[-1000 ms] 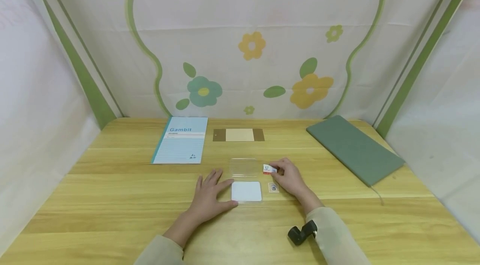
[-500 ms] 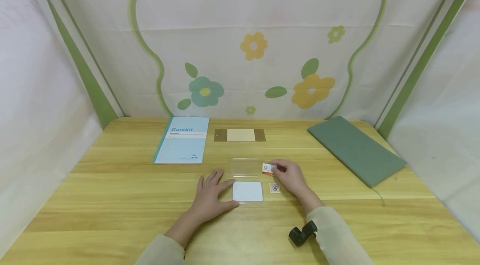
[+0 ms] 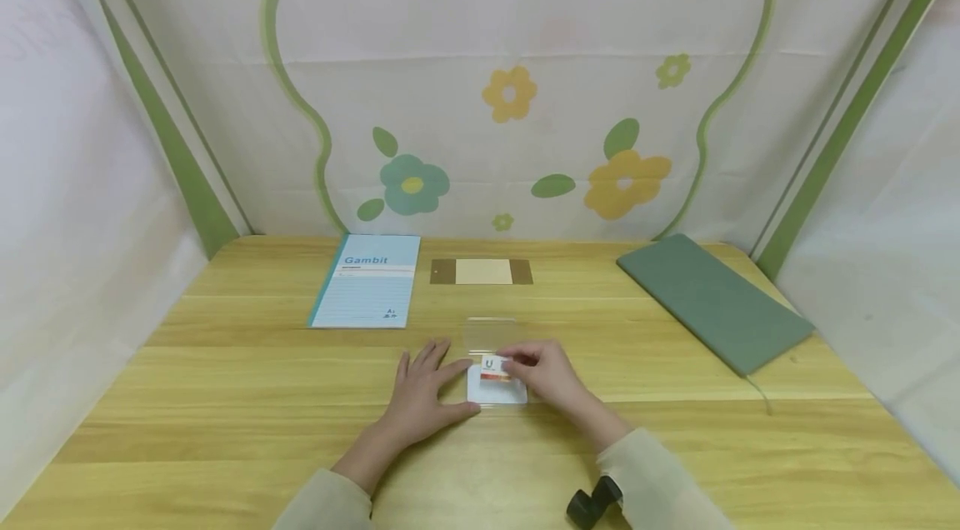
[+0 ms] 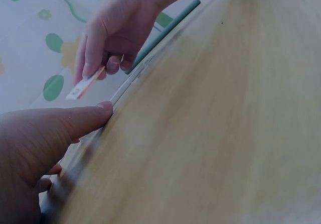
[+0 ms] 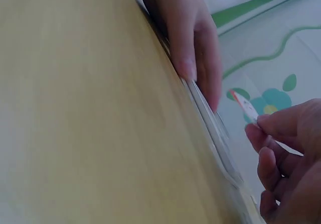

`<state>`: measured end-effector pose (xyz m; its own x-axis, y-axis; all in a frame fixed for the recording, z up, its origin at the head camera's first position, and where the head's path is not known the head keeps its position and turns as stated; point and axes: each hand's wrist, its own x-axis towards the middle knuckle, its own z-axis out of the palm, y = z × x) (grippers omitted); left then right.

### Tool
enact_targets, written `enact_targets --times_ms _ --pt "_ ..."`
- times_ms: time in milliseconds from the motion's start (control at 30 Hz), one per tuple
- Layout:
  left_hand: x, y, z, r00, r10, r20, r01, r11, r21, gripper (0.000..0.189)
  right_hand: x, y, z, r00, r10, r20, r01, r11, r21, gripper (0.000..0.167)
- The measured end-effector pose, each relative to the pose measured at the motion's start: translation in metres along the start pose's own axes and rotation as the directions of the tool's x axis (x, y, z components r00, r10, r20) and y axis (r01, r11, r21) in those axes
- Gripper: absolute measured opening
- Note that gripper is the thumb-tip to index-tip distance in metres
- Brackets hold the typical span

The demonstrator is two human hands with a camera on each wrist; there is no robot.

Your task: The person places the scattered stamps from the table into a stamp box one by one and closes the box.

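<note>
My right hand [image 3: 547, 376] pinches a small white card [image 3: 492, 367] with a red stripe and a "U" mark between thumb and fingertips. The card hangs over the white rectangle [image 3: 478, 395] inside a shallow clear plastic case, and both wrist views show it raised and tilted. The case's clear lid [image 3: 489, 334] lies opened out toward the back. My left hand [image 3: 418, 398] rests on the table with its fingers spread, thumb and index finger touching the case's left side. In the right wrist view the case's edge [image 5: 210, 126] runs past the left thumb.
A light blue "Gambit" notebook [image 3: 366, 288] lies at the back left. Behind the case is a brown strip with a cream panel [image 3: 483, 272]. A dark green notebook [image 3: 712, 301] lies at the right. A flowered cloth [image 3: 465, 97] hangs behind the wooden table [image 3: 225, 397].
My right hand has lifted the small card from right of the lid and carried it left over the case. It now covers the small square picture piece. The left hand stays put.
</note>
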<state>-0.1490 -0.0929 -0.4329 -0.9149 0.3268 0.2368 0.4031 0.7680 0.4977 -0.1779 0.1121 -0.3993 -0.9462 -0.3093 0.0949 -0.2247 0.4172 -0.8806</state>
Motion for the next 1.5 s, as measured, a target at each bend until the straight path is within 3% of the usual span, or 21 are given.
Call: enact_targets --times_ms 200,400,667,800,1100,1300,1500 --pt "0.000 -0.001 0.001 1.000 0.011 -0.007 -0.011 1.000 0.006 0.060 0.000 0.015 0.014 0.995 -0.078 0.055 0.081 0.995 -0.060 0.014" --pt "0.000 -0.001 0.001 1.000 0.024 -0.020 -0.024 1.000 0.011 0.060 -0.001 0.016 0.019 0.992 -0.124 0.033 0.127 0.981 -0.149 0.013" --pt "-0.001 -0.001 0.001 0.999 0.023 -0.028 -0.022 1.000 0.018 0.061 -0.003 0.013 0.024 0.991 -0.133 0.022 0.134 0.957 -0.258 0.013" --pt "-0.001 -0.001 0.001 0.999 0.027 -0.035 -0.026 1.000 0.008 0.060 -0.003 0.012 0.022 0.991 -0.135 0.012 0.134 0.961 -0.243 0.014" --pt "0.000 -0.001 0.002 0.999 0.024 -0.031 -0.024 1.000 0.002 0.060 -0.006 0.000 -0.011 0.994 -0.068 -0.084 0.063 0.996 -0.058 0.018" --pt "-0.001 -0.001 0.002 0.999 0.021 -0.026 -0.022 1.000 -0.017 0.061 -0.013 0.018 -0.036 0.993 -0.018 -0.117 0.007 0.995 -0.096 0.020" --pt "0.000 -0.002 0.002 1.000 0.021 -0.021 -0.021 1.000 -0.009 0.061 -0.020 0.043 -0.046 0.995 0.010 -0.099 -0.023 0.992 -0.125 0.016"
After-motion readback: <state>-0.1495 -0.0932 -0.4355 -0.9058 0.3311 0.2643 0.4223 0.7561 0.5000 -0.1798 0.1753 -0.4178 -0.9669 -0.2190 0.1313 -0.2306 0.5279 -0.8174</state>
